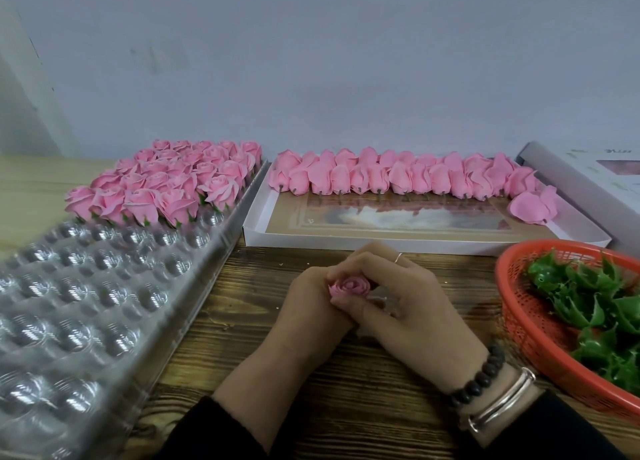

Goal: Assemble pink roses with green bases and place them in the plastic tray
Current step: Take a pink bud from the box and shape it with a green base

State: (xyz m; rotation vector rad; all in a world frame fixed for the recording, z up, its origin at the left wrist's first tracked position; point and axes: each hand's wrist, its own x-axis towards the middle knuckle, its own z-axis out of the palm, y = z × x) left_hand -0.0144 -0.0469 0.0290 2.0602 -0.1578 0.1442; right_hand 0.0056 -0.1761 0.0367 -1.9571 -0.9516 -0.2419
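Observation:
A pink rose (349,286) sits between both hands at the table's middle, its bloom facing up. My left hand (311,307) grips it from the left and below. My right hand (401,297) curls over it from the right, fingers wrapped round the petals. Its underside is hidden, so I cannot tell whether a green base is on it. The clear plastic tray (86,303) lies at the left, with several finished roses (166,182) standing in its far rows. Green bases (595,307) fill a red basket (519,321) at the right.
A shallow white box (263,217) behind the hands holds a row of pink roses without bases (398,179) along its far edge. A box lid (588,179) leans at the far right. A grey wall stands close behind. Bare wooden table shows around the hands.

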